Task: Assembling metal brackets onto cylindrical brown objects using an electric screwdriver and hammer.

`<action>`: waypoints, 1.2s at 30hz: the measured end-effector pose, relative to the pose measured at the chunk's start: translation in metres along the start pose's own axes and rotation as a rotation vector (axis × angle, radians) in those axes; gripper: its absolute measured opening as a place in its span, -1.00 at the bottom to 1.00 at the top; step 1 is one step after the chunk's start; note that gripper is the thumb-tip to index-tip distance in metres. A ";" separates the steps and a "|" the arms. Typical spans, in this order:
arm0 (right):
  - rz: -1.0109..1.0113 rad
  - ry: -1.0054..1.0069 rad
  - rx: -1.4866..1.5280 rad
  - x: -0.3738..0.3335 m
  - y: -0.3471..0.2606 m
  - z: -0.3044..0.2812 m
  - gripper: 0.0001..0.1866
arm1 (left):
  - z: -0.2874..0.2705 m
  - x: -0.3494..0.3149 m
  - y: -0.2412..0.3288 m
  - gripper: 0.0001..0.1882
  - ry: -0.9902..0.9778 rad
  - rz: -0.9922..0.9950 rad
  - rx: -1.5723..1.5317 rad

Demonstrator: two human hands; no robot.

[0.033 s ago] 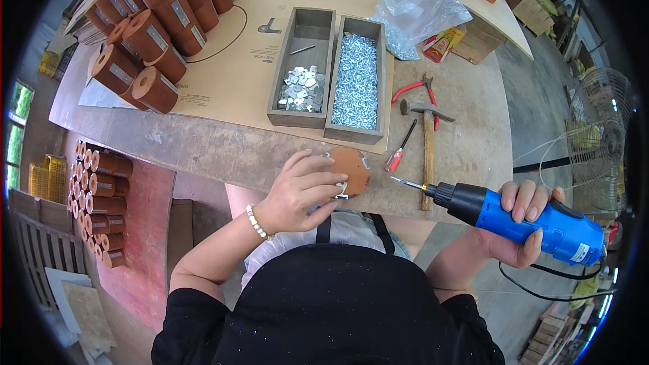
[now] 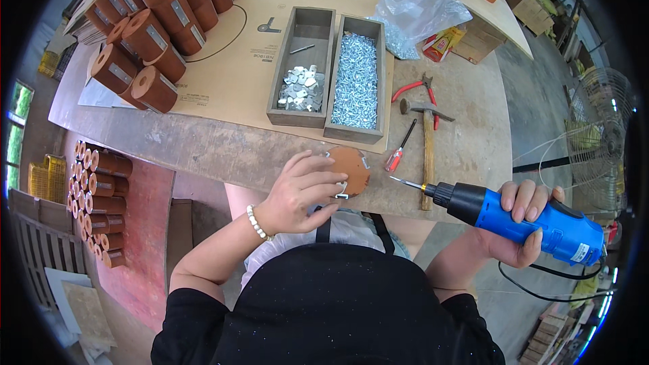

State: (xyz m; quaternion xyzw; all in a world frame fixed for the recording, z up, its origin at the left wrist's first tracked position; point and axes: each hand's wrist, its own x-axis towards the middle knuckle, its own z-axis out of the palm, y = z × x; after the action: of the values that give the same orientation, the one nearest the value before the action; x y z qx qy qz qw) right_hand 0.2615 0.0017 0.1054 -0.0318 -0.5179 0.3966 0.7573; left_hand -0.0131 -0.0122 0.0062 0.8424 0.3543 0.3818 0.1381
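Flat fingers of my left hand (image 2: 297,189) lie across the left part of a reddish-brown round piece (image 2: 351,165) at the table's front edge. Small metal clips sit along the round's rim. One clip (image 2: 342,196) is close to my fingertips; whether they touch it I cannot tell. My right hand (image 2: 527,220) is wrapped round a blue and black electric screwdriver (image 2: 500,216), held out to the right. Its thin bit points left toward the round piece, apart from it. The round piece's left edge is hidden under my fingers.
Wooden boxes hold metal plates (image 2: 301,91) and many silver screws (image 2: 356,81). Right of them lie red-handled pliers (image 2: 433,98), a hammer (image 2: 428,155) and a screwdriver (image 2: 399,152). Brown cylinders (image 2: 155,37) are stacked at left. A plastic bag (image 2: 412,7) lies behind.
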 end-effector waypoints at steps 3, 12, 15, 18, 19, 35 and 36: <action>0.020 0.005 0.001 -0.002 0.003 0.004 -0.35 | 0.005 0.000 0.003 -0.69 0.067 -0.122 -0.082; 0.131 0.031 -0.036 -0.010 0.020 0.020 -0.33 | 0.013 -0.004 -0.005 -0.72 0.116 -0.090 -0.030; 0.109 0.031 -0.036 -0.008 0.023 0.024 -0.34 | 0.010 -0.003 -0.003 -0.75 0.151 -0.059 0.008; 0.120 0.056 -0.044 -0.008 0.022 0.026 -0.35 | 0.004 0.002 0.003 -0.80 0.230 0.003 0.081; 0.138 0.070 -0.056 -0.008 0.022 0.025 -0.35 | 0.003 0.003 0.003 -0.80 0.232 -0.060 0.026; 0.113 0.125 -0.085 -0.011 0.010 0.010 -0.38 | -0.019 0.044 -0.007 -0.75 -0.434 0.044 0.094; 0.111 0.124 -0.090 -0.011 0.010 0.009 -0.38 | -0.017 0.043 -0.008 -0.78 -0.400 0.002 0.079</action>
State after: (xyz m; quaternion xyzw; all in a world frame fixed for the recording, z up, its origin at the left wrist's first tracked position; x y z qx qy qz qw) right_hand 0.2471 -0.0018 0.0969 -0.1187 -0.4847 0.4115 0.7626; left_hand -0.0098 0.0234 0.0370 0.9067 0.3336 0.1926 0.1719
